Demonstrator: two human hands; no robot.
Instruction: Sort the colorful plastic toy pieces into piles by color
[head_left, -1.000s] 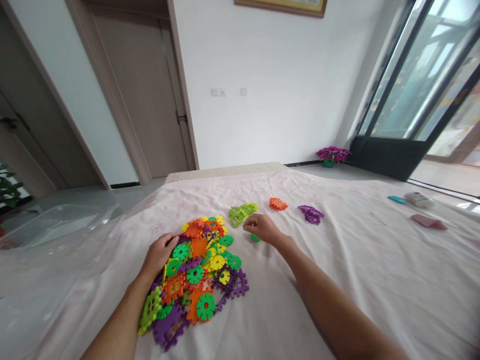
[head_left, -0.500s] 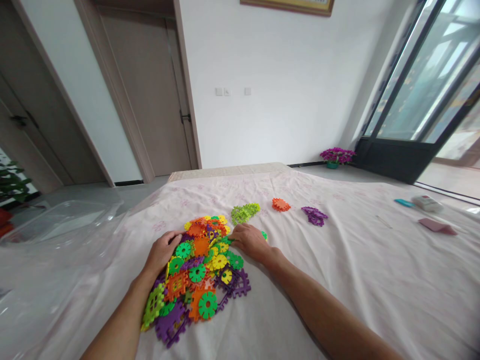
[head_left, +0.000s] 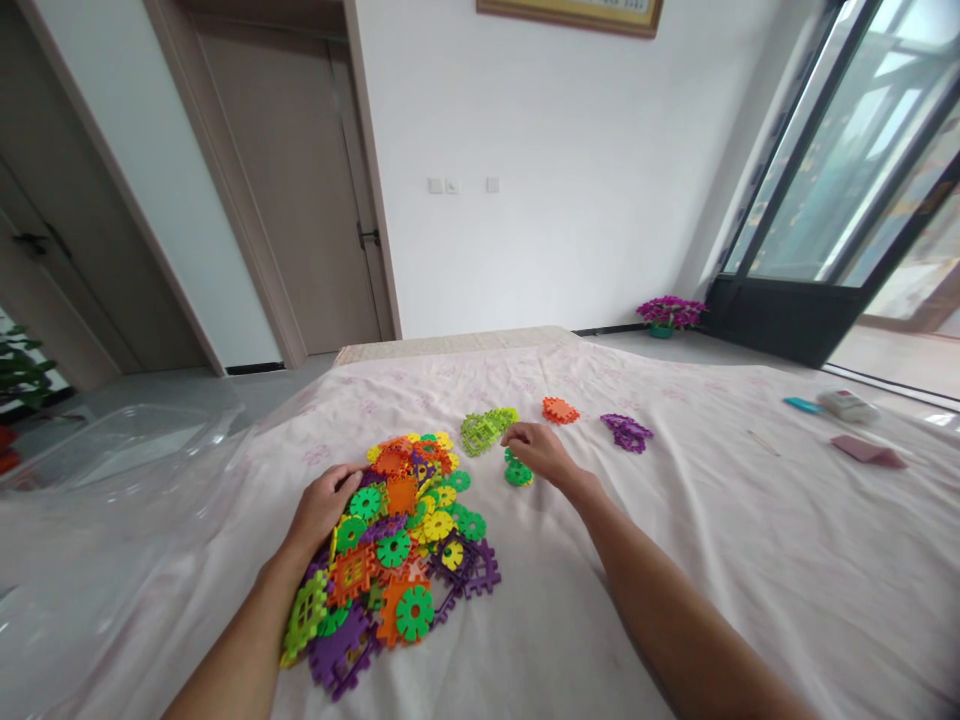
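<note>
My left hand [head_left: 330,500] rests against the left edge of a mixed heap of plastic interlocking pieces [head_left: 401,495], its fingers loosely spread and touching the pieces. The heap holds orange, purple and lime squares along with green and yellow notched discs. To its right, my right hand [head_left: 546,450] hovers over a small pile of green discs [head_left: 518,472], fingertips pinched. A green disc [head_left: 510,456] shows just under those fingertips, partly hidden by them. Behind lie separate groups: lime pieces [head_left: 486,430], orange pieces [head_left: 560,410] and purple pieces [head_left: 627,432].
A pale flowered cloth [head_left: 675,560] covers the surface. Clear plastic containers [head_left: 127,480] stand at the left. On the right are a pink folded item [head_left: 868,451], a white pack [head_left: 847,406] and a blue item [head_left: 803,405]. A potted magenta plant [head_left: 670,313] sits beyond.
My right hand has moved right, from the heap's upper right edge to above the green discs. More of that small pile shows now. My left hand has stayed at the heap.
</note>
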